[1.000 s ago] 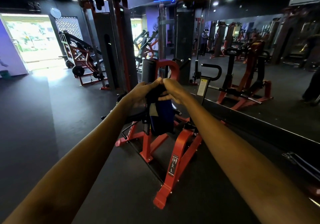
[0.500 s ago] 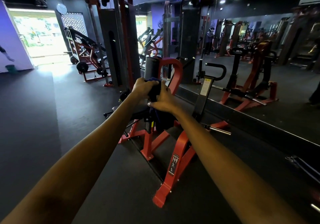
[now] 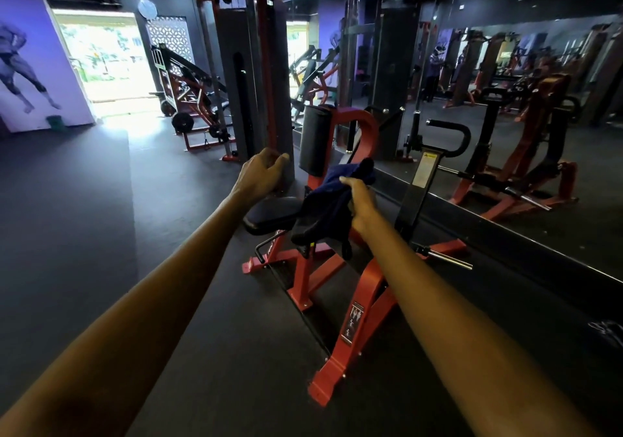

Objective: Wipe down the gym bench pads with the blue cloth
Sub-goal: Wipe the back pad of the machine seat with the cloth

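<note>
The cloth [image 3: 332, 205] hangs bunched and dark blue from the right hand [image 3: 359, 200], whose fingers are clenched around its upper folds; its loose end droops in front of the machine's frame [image 3: 357, 318], just right of the seat pad [image 3: 269, 214] and below the upright back pad [image 3: 313, 139]. From here it looks held in the air, and I cannot tell whether any of it touches the seat. Half a second ago both hands were together on the cloth, pressed up near the back pad; now only the right hand has it. The left hand [image 3: 261, 175] has let go and moved off to the left, and it sits apart from the cloth with fingers loosely curled and nothing in them, level with the lower edge of the back pad and in front of the grey weight stack [image 3: 249, 82]. The cloth itself has dropped lower and opened out a little, where before it was a tight wad between the two hands. Both bare forearms reach forward over the black floor [image 3: 84, 217]. The red frame stands on that floor beside a long wall mirror [image 3: 505, 99], which shows more red machines, and a bright doorway [image 3: 101, 55] glows at the far left.
</note>
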The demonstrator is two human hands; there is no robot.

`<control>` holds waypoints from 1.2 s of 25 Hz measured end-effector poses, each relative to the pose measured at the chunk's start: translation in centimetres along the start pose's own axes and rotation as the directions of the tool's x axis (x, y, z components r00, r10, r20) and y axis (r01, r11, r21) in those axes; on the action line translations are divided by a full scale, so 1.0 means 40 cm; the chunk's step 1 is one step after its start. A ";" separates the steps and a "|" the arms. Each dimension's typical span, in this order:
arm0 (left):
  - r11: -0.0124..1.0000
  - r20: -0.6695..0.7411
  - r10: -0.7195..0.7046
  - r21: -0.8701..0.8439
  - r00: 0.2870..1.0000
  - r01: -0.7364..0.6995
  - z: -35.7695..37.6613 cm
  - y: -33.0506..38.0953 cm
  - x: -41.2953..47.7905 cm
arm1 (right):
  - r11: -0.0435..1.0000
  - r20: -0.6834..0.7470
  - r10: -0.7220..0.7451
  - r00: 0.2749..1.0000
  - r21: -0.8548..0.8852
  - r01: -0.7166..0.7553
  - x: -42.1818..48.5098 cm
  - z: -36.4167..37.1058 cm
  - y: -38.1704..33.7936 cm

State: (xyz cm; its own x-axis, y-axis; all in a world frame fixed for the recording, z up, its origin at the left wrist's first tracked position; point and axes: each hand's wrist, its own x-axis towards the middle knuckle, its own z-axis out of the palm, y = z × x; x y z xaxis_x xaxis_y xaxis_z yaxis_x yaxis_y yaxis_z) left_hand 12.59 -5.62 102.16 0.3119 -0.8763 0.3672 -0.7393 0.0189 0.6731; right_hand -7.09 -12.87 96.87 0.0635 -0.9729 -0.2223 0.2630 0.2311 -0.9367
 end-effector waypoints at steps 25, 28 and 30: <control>0.986 0.221 0.049 0.147 0.974 -0.083 -0.010 -0.616 0.745 | 0.975 -0.278 -0.177 0.944 -0.182 0.129 0.727 0.534 0.045; 0.986 0.234 0.061 0.139 0.970 -0.096 0.014 -0.651 0.874 | 0.971 -0.306 -0.186 0.934 -0.200 0.128 0.840 0.583 0.048; 0.984 0.232 0.078 0.138 0.970 -0.112 0.031 -0.675 0.963 | 0.970 -0.323 -0.186 0.928 -0.213 0.120 0.913 0.608 0.048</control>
State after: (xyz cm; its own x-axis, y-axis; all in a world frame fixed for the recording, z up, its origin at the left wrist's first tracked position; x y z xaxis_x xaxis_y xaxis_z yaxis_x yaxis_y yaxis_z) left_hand 43.81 -40.48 97.31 0.1067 -0.9598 0.2597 -0.8447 0.0503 0.5329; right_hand 19.14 -47.94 93.52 -0.3010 -0.9461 -0.1192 0.0571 0.1069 -0.9926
